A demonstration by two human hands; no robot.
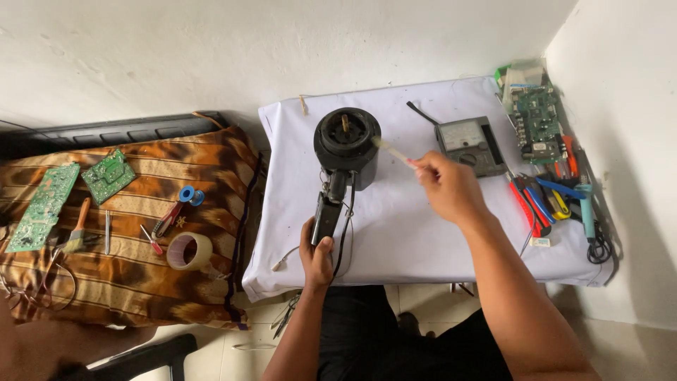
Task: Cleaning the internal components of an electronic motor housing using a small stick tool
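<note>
Far to my left, on the brown patterned cushion [127,233], lie two green circuit boards [107,175], a small brush [76,229], a red-handled screwdriver [151,240], a blue spool [189,195] and a roll of clear tape [189,251]. Moving right, the low table under its white cloth [423,240] begins just beside the cushion.

My left hand [316,255] is wrapped around the lower end of the black handle [327,215] near the table's front edge — fingers closed firmly on it. The handle runs up to the round black motor housing [347,147], which stands on the cloth towards the back, its open top facing me with a small shaft in the middle. A thin black cord trails down beside the handle.

My right hand [448,187] hovers above the cloth to the right of the housing, pinching a thin pale stick [392,150] between thumb and fingertips — its far end points at the housing's rim.

Beyond that hand sits a grey analogue meter [468,143]. At the table's right edge lie another green circuit board [536,123], pliers with red and blue grips [532,201] and a teal soldering iron [587,208].
</note>
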